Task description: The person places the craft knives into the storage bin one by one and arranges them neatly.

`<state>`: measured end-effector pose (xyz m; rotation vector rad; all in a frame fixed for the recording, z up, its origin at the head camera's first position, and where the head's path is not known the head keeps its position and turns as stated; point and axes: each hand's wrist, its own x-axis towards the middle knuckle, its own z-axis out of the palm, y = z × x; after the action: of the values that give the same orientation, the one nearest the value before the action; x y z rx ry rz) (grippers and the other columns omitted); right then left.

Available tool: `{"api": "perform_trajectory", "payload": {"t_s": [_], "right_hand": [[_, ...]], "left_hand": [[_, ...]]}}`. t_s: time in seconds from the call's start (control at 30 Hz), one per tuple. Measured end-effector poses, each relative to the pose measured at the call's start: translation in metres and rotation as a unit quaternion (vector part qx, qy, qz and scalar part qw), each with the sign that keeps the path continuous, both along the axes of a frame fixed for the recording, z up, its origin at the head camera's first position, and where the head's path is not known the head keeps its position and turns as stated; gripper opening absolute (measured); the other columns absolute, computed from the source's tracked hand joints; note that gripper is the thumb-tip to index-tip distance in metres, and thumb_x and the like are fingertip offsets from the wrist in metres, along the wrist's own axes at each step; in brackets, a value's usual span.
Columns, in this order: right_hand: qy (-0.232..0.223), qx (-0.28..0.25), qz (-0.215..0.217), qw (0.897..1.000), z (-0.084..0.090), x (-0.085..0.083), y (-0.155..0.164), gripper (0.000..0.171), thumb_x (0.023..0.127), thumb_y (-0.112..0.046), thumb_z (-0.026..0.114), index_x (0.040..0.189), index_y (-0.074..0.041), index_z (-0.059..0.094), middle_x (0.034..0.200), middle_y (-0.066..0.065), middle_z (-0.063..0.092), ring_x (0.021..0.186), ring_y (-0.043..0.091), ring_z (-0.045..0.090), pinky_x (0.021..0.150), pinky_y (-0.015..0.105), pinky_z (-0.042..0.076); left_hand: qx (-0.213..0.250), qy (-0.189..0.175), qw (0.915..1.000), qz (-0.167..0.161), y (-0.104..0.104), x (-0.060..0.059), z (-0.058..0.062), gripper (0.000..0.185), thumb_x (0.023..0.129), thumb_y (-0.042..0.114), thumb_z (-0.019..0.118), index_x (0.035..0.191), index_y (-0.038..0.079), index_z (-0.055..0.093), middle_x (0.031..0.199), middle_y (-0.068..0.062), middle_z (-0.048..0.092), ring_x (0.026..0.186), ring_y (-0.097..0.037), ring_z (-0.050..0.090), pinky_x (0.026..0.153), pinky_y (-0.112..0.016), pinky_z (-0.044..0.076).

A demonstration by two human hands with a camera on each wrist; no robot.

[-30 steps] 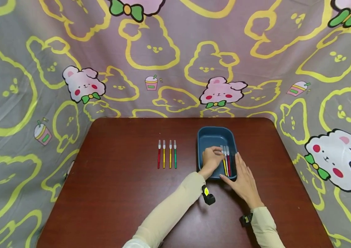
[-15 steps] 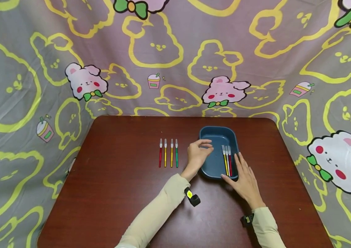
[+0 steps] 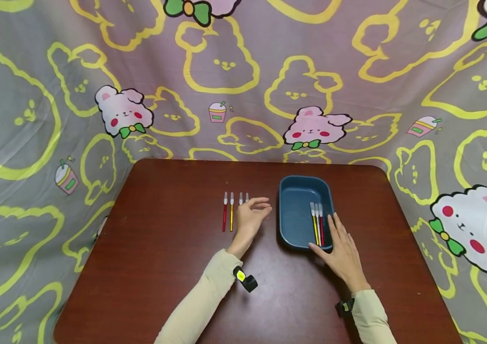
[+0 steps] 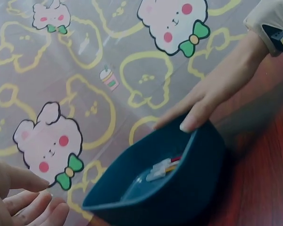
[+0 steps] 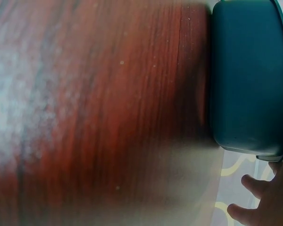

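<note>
My left hand (image 3: pixel 250 220) hovers over the row of slim, clear-capped, pen-shaped tools, fingers loosely bent with nothing between them. It partly covers the two right-hand ones; a red tool (image 3: pixel 225 215) and a yellow tool (image 3: pixel 232 217) show whole at its left. The blue tray (image 3: pixel 296 231) stands to the right. Inside, along its right wall, lie three more such tools (image 3: pixel 318 224), side by side. My right hand (image 3: pixel 344 255) spans the tray's near right corner, thumb at the front rim and straight fingers along the right side. In the right wrist view its fingers (image 5: pixel 257 186) are spread.
A reddish-brown wooden table (image 3: pixel 162 258) carries everything. Behind it and at both sides hangs a patterned curtain (image 3: pixel 235 71). Black wrist cameras sit on both sleeves; the left one (image 3: pixel 248 281) is just over the tabletop.
My left hand has let go of a tool in the tray and moved left, out of the tray and over the row. The right hand stays at the tray's corner.
</note>
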<state>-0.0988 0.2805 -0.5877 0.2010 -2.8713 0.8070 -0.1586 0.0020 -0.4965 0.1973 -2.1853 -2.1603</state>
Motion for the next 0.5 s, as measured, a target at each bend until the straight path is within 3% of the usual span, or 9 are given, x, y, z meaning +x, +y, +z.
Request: {"api": "perform_trajectory", "payload": {"t_s": [0.13, 0.27, 0.37, 0.5], "right_hand": [[0.003, 0.005, -0.003, 1.0, -0.001, 0.0, 0.001, 0.107, 0.09, -0.056, 0.076, 0.169, -0.009, 0.021, 0.176, 0.013, 0.015, 0.152, 0.048, 0.031, 0.119, 0.071, 0.024], [0.007, 0.005, -0.002, 1.0, -0.001, 0.0, 0.001, 0.107, 0.09, -0.056, 0.076, 0.169, -0.008, 0.022, 0.176, 0.013, 0.015, 0.151, 0.049, 0.032, 0.118, 0.071, 0.025], [0.008, 0.008, 0.0, 1.0, -0.001, 0.0, 0.0, 0.107, 0.09, -0.056, 0.076, 0.169, -0.007, 0.023, 0.176, 0.013, 0.016, 0.15, 0.05, 0.034, 0.118, 0.071, 0.025], [0.007, 0.01, 0.0, 1.0, -0.001, 0.0, -0.001, 0.107, 0.09, -0.056, 0.076, 0.168, -0.006, 0.023, 0.176, 0.013, 0.016, 0.149, 0.051, 0.035, 0.118, 0.072, 0.025]], "left_hand": [[-0.038, -0.012, 0.9992, 0.01, -0.013, 0.0, -0.005, 0.022, 0.086, -0.001, 0.081, 0.108, 0.002, 0.081, 0.093, -0.011, 0.08, 0.081, -0.019, 0.074, 0.065, -0.021, 0.054], [-0.061, -0.017, 0.9977, 0.025, -0.024, -0.001, -0.012, 0.023, 0.085, 0.0, 0.081, 0.107, 0.003, 0.082, 0.091, -0.011, 0.08, 0.088, -0.026, 0.073, 0.06, -0.018, 0.044], [-0.075, -0.023, 0.9963, 0.036, -0.033, -0.001, -0.018, 0.024, 0.084, 0.0, 0.081, 0.107, 0.003, 0.082, 0.092, -0.012, 0.08, 0.098, -0.032, 0.072, 0.062, -0.018, 0.043], [-0.1, -0.033, 0.9932, 0.049, -0.044, 0.0, -0.027, 0.026, 0.083, 0.001, 0.082, 0.109, 0.003, 0.081, 0.092, -0.012, 0.08, 0.096, -0.031, 0.072, 0.061, -0.018, 0.043]]}}
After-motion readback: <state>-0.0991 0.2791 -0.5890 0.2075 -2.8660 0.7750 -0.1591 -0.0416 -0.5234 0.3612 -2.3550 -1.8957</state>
